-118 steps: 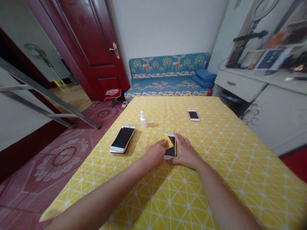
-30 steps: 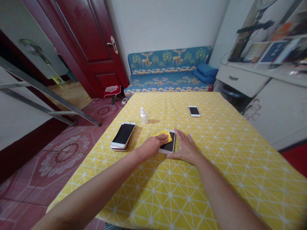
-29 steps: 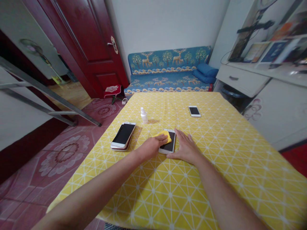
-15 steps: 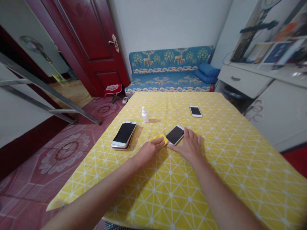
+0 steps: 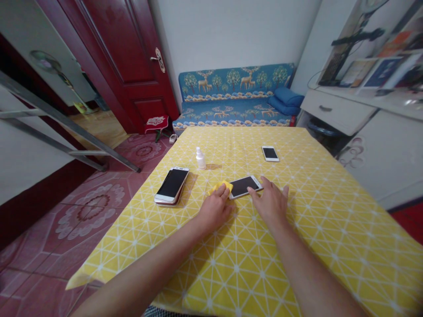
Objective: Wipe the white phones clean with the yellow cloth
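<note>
My left hand (image 5: 215, 208) rests with its fingers on a small yellow cloth (image 5: 220, 188), which lies flat on the table just left of a white-framed smartphone (image 5: 244, 186). That phone lies screen up and crosswise, with its screen dark. My right hand (image 5: 269, 203) is spread open, its fingertips at the phone's lower edge. Farther left sits a stack of phones (image 5: 172, 186) with a dark screen on top. A small white dropper bottle (image 5: 200, 159) stands beyond the cloth, and a small white phone (image 5: 270, 153) lies near the far side.
All this is on a table with a yellow patterned cloth (image 5: 317, 233). Beyond it stand a blue deer-patterned sofa (image 5: 233, 103) and a dark red door (image 5: 112, 66). A white drawer unit (image 5: 337, 112) is at the right, and a metal ladder (image 5: 59, 127) leans at the left.
The phone has turned from pointing away from me to lying crosswise. The cloth now lies left of it instead of on it. My right hand has moved right and away from me.
</note>
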Demonstrator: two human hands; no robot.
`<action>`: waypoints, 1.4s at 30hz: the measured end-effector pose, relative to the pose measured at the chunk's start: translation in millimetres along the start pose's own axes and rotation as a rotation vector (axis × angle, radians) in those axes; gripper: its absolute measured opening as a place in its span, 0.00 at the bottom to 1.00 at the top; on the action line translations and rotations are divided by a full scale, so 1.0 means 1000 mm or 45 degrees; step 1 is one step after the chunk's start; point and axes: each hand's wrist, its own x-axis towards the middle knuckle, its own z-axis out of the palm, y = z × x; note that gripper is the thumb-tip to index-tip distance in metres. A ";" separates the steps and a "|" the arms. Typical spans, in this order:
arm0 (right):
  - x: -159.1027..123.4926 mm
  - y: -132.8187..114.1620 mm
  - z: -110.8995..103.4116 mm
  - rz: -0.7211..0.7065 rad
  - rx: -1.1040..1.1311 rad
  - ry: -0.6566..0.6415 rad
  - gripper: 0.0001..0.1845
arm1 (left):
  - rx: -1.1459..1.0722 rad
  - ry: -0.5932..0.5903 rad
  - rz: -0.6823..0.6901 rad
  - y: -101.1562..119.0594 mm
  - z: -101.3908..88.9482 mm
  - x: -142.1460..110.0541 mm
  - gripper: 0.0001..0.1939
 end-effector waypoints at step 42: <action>-0.003 -0.007 -0.003 -0.526 0.200 -0.269 0.40 | -0.272 0.189 -0.054 -0.039 -0.002 0.050 0.31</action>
